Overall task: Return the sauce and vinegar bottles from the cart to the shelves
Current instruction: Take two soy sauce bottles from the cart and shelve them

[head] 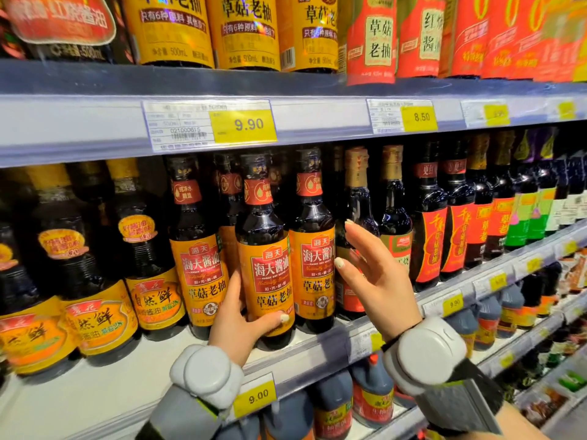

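The left hand (241, 319) grips an upright soy sauce bottle (265, 271) with an orange label low on its body, at the near edge of the middle shelf (320, 342). Matching bottles stand just beside it on the left (198, 265) and right (314, 255). The right hand (374, 274) is spread open by the right-hand bottle. Each wrist wears a grey band (206, 376). A yellow price tag (243, 124) reads 9.90 above.

Grey supermarket shelves (79, 122) in stacked tiers running off to the right, yellow price tags (244, 125) along their front edges, bright even lighting
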Demonstrator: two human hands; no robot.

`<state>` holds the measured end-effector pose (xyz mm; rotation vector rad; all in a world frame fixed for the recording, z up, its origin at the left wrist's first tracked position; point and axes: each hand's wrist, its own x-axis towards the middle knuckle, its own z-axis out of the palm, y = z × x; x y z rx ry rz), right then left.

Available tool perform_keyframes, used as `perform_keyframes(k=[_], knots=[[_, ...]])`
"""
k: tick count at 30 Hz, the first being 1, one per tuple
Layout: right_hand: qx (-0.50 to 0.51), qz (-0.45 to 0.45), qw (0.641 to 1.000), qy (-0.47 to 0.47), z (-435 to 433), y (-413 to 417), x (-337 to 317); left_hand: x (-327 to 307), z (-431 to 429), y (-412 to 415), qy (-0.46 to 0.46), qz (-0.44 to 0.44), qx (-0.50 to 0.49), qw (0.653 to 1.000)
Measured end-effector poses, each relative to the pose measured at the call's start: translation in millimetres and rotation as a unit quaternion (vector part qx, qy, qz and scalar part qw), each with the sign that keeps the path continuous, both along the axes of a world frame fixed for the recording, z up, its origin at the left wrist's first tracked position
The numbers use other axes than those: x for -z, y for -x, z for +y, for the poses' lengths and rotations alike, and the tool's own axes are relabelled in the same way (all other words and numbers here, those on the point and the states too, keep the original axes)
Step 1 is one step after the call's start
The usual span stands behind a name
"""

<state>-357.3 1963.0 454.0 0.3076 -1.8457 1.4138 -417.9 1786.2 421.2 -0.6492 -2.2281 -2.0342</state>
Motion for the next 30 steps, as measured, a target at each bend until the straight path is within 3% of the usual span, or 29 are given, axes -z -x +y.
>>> perform_keyframes(k=[3, 7, 11, 14, 21, 30], knots=[[-0.022, -0.007, 1.0, -0.005, 7.5, -7.2, 2.0, -1.2, 0.8, -2.2, -0.002, -0.014, -0.01, 1.0], [-0.067, -0.033, 0.997, 0.015, 20.5, -19.9, 8.5, -0.8, 3.8, -17.2, -0.013, -0.028, -0.094, 0.995], [-0.14, -0.049, 0.988, 0.035, 28.8, -34.9, 15.7, -3.5, 9.5, -55.2, -0.003, 0.024, -0.222, 0.975], [-0.189, -0.066, 0.978, 0.054, 27.2, -47.1, 19.7, -5.6, 8.8, -80.5, -0.005, 0.063, -0.266, 0.962], [-0.191, -0.099, 0.976, 0.047, 3.4, -78.3, 31.2, 0.9, -13.1, -136.3, -0.055, 0.07, -0.267, 0.96], [-0.146, -0.127, 0.979, 0.069, -82.1, -149.8, 55.6, 18.9, -103.7, -193.3, -0.087, 0.057, -0.209, 0.972]])
